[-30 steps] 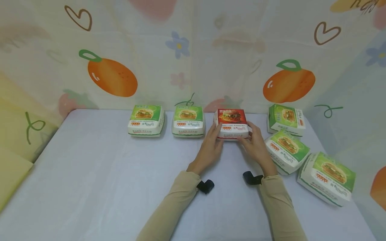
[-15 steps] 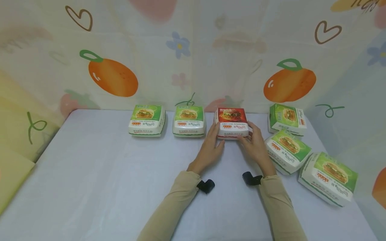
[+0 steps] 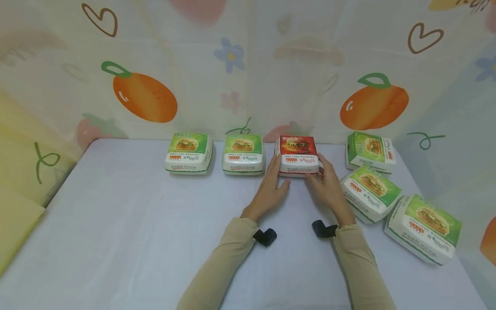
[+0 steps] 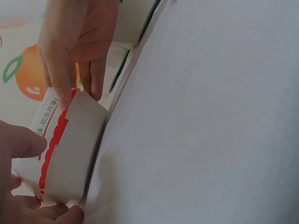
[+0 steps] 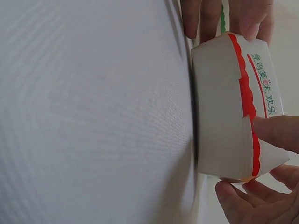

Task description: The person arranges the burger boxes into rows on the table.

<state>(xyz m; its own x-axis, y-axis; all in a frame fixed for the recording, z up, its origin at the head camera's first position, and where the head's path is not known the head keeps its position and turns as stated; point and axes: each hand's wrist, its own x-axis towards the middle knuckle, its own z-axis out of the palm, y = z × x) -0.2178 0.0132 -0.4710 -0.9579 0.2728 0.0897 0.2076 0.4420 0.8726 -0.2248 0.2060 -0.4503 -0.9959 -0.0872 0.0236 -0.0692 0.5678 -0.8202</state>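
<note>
A burger box with a red-and-white lid (image 3: 299, 148) sits near the back of the table between the two hands. Along its left side lie the fairly straight fingers of the left hand (image 3: 267, 189); in the head view its thumb stands off the front edge. The right hand (image 3: 327, 187) grips the box's right front corner, thumb on the front face and fingers round the side. The right wrist view shows the right thumb (image 5: 278, 133) over the red scalloped edge of the box (image 5: 219, 102). From the left wrist, the box's white side (image 4: 77, 149) faces the camera.
Two green-and-white burger boxes, one far left (image 3: 189, 153) and one beside the left hand (image 3: 243, 155), line up with the red one. Three more green boxes, at the back (image 3: 370, 151), middle (image 3: 371, 193) and front (image 3: 423, 228), stand askew on the right. A printed cloth backdrop (image 3: 255, 77) rises behind.
The left fingers have slid from the lid's edge down to the box's left side, and the left thumb sits slightly farther from it. The red box has shifted slightly toward the back.
</note>
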